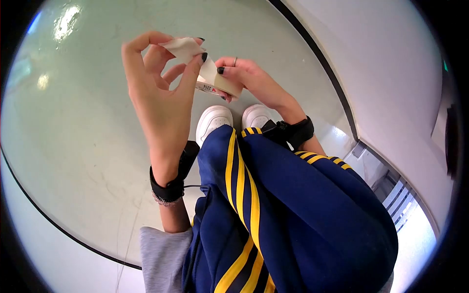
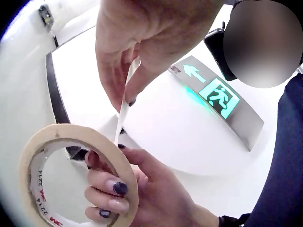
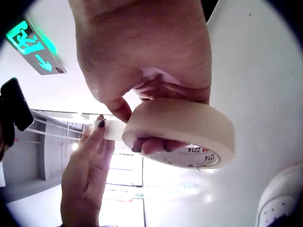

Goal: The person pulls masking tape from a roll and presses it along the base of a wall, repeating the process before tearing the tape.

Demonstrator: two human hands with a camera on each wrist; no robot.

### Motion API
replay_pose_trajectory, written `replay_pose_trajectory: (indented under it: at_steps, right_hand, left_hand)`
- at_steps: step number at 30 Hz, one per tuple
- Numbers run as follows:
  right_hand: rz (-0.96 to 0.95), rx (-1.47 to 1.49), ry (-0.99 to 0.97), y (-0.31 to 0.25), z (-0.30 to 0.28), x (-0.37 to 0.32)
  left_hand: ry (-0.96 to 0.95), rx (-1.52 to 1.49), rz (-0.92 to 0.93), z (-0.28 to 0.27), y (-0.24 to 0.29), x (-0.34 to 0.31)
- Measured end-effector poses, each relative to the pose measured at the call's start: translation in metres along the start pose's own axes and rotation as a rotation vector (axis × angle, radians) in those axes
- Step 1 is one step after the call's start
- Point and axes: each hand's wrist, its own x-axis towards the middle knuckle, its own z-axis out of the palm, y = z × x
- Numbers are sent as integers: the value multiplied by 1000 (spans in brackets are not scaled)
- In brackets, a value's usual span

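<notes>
Pale green floor [image 1: 88, 127], white wall [image 1: 391, 63]; right hand [image 1: 255, 80] grips tape roll [image 1: 221, 85].

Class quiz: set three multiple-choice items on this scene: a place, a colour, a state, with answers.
1. Where is the tape roll? A on a shelf; B in the right hand; C in a pocket.
2. The stripes on the trousers are: A yellow; B red; C white.
3. The tape's free end is: A stuck flat on the roll; B pinched by the left hand; C wound round a box.
Answers: 1 B, fingers curl round the roll; 2 A, yellow bands on navy cloth; 3 B, a strip spans from roll to fingertips.
</notes>
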Motion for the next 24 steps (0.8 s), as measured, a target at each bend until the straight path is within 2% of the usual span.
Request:
replay_pose_trajectory:
  at_steps: [5, 9, 11, 12, 14, 15, 17, 18, 19, 20, 22, 23, 24]
  right_hand:
    - [-37, -50, -103, 4, -5, 1]
    - [24, -66, -86, 6, -6, 8]
    - [78, 55, 168, 3, -3, 6]
    - [80, 55, 168, 4, -5, 5]
    - [93, 242, 70, 7, -12, 5]
    - [93, 243, 73, 15, -16, 7]
    - [130, 437, 124, 39, -25, 11]
    - [129, 440, 134, 48, -34, 5]
    - [100, 334, 251, 55, -50, -7]
    - [67, 226, 350, 57, -62, -13]
    - [101, -57, 592, 33, -49, -26]
    - [95, -45, 577, 32, -47, -28]
    - [54, -339, 547, 31, -46, -31]
  left_hand:
    - [-19, -22, -9, 2, -3, -3]
    - [23, -83, -29, 5, -12, 1]
    - [16, -74, 38, 4, -13, -3]
    - [16, -74, 36, 4, -17, -10]
    - [36, 15, 287, 5, -27, -28]
    - [31, -73, 418, 8, -27, -28]
    - [209, -65, 561, 2, -3, -33]
    - [336, -289, 471, -20, -3, -39]
    - [221, -174, 567, -53, 16, -28]
    - [557, 166, 470, -81, 16, -26]
    - [381, -50, 367, -93, 29, -7]
    - [410, 55, 275, -90, 29, -3]
    - [437, 150, 181, -81, 27, 0]
